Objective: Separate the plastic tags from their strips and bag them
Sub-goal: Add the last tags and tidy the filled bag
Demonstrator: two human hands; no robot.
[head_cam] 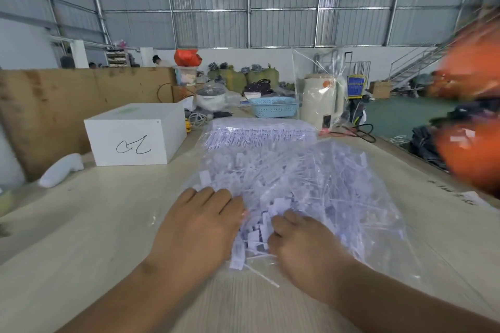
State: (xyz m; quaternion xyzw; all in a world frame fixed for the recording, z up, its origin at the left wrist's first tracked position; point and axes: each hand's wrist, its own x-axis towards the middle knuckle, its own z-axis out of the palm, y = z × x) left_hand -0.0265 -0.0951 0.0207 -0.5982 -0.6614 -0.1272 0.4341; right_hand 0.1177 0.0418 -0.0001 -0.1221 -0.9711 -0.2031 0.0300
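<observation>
A clear plastic bag [311, 178] full of loose white plastic tags lies on the pale wooden table [81, 238] in front of me. A stack of tags still joined in strips [259, 132] lies at its far end under clear plastic. My left hand [200, 224] rests at the bag's near left edge, fingers curled over the plastic and the tags. My right hand [303, 246] sits at the bag's near opening with its fingers curled among loose tags [257, 235]. Whether either hand pinches a tag is hidden by the fingers.
A white box [135, 140] with a scrawl stands at the left, with a white tool [62, 170] lying beside it. A blue basket [273, 107] and a cream kettle [319, 105] under a clear bag stand behind. A blurred orange mass [470, 127] fills the right edge.
</observation>
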